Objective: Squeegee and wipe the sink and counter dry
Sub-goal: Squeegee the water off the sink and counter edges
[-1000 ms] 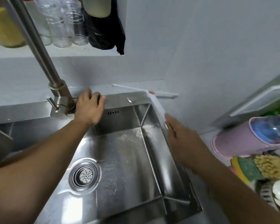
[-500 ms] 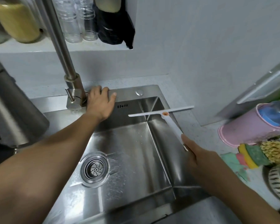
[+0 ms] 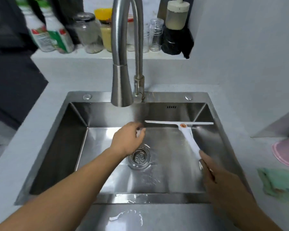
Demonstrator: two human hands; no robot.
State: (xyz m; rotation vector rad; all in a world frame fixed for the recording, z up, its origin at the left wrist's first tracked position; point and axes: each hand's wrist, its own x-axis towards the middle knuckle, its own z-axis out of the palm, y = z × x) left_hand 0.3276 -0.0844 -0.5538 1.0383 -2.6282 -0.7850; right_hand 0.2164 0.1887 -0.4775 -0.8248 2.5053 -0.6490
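Observation:
The steel sink [image 3: 222, 130] fills the middle of the view, with a round drain [image 3: 140, 157] in its wet floor. My right hand [image 3: 223, 179] grips the handle of a white squeegee [image 3: 187, 130], whose blade lies level against the back wall of the basin on the right. My left hand [image 3: 128, 139] hovers over the basin below the faucet spout, its fingertips blurred near the blade's left end. Whether those fingers pinch something small and white I cannot tell. Water lies pooled on the sink's front rim and the counter [image 3: 127, 217] before it.
A tall curved faucet [image 3: 122, 64] hangs over the basin's back. Jars, bottles and a black bag crowd the shelf [image 3: 93, 55] behind. A green cloth [image 3: 277, 182] and a pink container [image 3: 287, 150] lie on the right counter. A dark object stands at the left.
The view has swung to face the sink squarely. My left hand has left the faucet base and come down over the basin. The squeegee has moved from the right rim into the basin.

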